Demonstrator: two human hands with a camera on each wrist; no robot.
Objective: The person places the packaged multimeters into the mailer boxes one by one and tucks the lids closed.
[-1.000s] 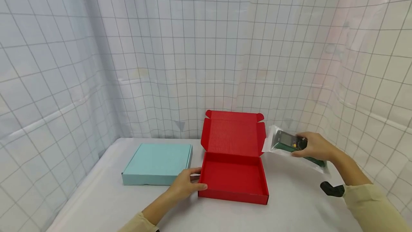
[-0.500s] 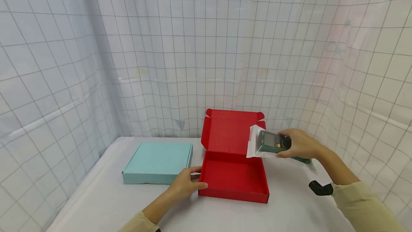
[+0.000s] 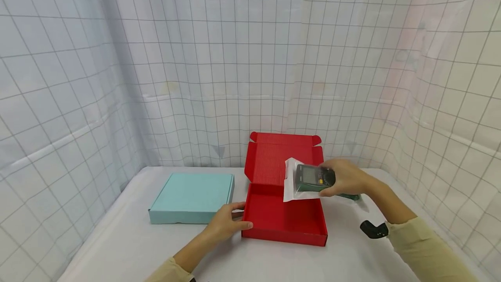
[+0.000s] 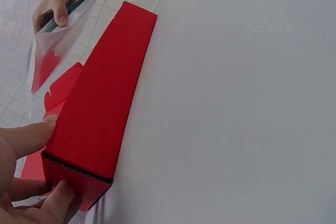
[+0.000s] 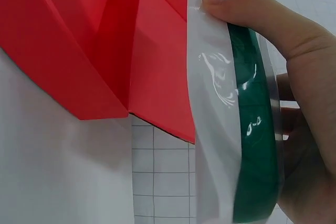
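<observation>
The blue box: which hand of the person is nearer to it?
The left hand is nearer, by the near right corner of the blue box; the right hand is farther right, holding the bagged meter.

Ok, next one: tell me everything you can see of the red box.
The red box looks like corrugated cardboard, its layered edge showing in the left wrist view. Its shallow tray sits on the white table, right of the blue box. The lid is open, tilted back behind the tray, with side flaps and rounded corner tabs; its inner face looks ribbed. The left hand grips the tray's left end. A bagged meter hides part of lid and tray.
</observation>
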